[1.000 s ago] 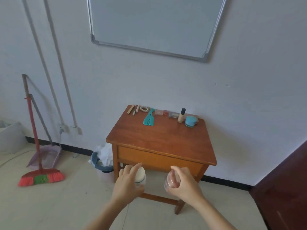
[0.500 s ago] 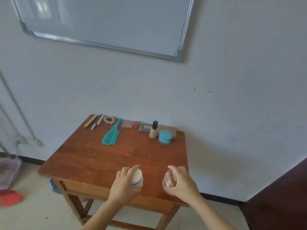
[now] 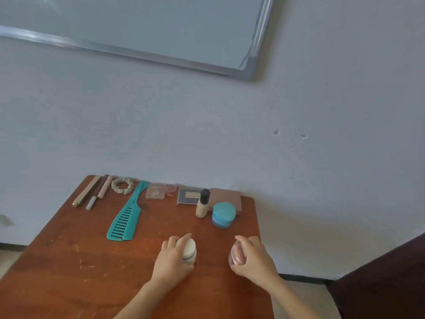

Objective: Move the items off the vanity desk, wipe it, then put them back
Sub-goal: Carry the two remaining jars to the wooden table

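My left hand (image 3: 171, 261) grips a white-lidded jar (image 3: 190, 249) over the wooden vanity desk (image 3: 80, 261), right of centre. My right hand (image 3: 254, 261) holds a clear pinkish jar (image 3: 235, 256) near the desk's right edge. Along the back edge lie a teal comb (image 3: 125, 215), a scrunchie (image 3: 122, 185), a gold stick (image 3: 85, 194), a pink pen (image 3: 99, 196), a clear compact (image 3: 156, 191), a small pink pot (image 3: 171, 189), a grey palette (image 3: 189, 196), a foundation bottle (image 3: 202, 204), a blue jar (image 3: 223, 214) and a brown palette (image 3: 226, 196).
The desk stands against a white wall under a whiteboard (image 3: 138, 26). A dark wooden door (image 3: 386, 284) is at the lower right. The desk's front left part is bare wood with scratches.
I have come up close to the desk. Both hands, still holding their jars, have moved forward from in front of the desk to above its top.
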A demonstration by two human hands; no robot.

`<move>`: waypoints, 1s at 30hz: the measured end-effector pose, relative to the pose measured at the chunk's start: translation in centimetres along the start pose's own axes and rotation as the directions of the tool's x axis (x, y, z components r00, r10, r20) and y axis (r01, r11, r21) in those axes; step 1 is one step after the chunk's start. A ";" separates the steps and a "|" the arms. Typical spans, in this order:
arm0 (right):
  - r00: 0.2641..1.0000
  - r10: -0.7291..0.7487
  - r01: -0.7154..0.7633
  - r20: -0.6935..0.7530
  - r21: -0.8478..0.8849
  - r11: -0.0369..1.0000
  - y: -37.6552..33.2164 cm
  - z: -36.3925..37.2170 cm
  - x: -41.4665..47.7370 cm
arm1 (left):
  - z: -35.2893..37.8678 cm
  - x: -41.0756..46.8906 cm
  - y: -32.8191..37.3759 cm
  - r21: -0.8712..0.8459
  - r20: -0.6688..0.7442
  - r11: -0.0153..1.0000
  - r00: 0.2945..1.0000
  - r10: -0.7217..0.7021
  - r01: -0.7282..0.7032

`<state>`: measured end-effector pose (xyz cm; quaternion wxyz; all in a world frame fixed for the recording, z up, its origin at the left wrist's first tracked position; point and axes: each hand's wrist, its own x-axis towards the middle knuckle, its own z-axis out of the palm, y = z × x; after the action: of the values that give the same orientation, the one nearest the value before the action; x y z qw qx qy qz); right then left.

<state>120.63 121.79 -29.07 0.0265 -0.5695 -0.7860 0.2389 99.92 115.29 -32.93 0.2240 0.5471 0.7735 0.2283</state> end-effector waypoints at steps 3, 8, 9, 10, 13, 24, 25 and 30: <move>0.998 0.055 -0.055 -0.009 -0.054 0.997 0.1 -1.0 2.9 | -0.5 3.8 -0.7 0.012 -0.009 1.000 1.000 0.016 -0.016; 0.986 0.158 -0.160 -0.055 -0.035 0.987 0.5 -1.0 6.6 | -1.2 8.4 -2.2 0.031 0.012 0.999 0.999 0.044 -0.044; 0.983 0.171 -0.173 -0.067 -0.024 0.985 0.5 -0.8 7.1 | -1.2 9.0 -2.4 0.039 0.017 0.997 0.998 0.061 -0.062; 0.980 0.184 -0.185 -0.082 -0.010 0.983 0.6 -0.7 7.5 | -1.2 9.5 -2.5 0.049 0.018 0.996 0.997 0.080 -0.081; 0.973 0.204 -0.204 -0.112 0.009 0.979 0.7 -0.5 8.6 | -1.3 10.7 -2.7 0.066 0.030 0.990 0.992 0.119 -0.121; 0.966 0.227 -0.229 -0.127 -0.002 0.973 0.9 -0.2 11.0 | -1.4 12.3 -3.0 -0.122 0.021 0.979 0.985 0.169 -0.165; 0.965 0.231 -0.232 -0.121 0.010 0.973 0.8 -0.2 10.9 | -1.4 12.2 -3.1 -0.115 0.020 0.979 0.985 0.170 -0.167; 0.968 0.210 -0.210 -0.137 0.019 0.978 0.3 -0.9 9.8 | -1.7 11.6 -3.3 -0.018 -0.022 0.973 0.973 0.231 -0.231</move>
<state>117.79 131.05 -30.66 0.0566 -0.6646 -0.7171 0.2022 93.00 125.12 -34.67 0.1939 0.6288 0.7044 0.2663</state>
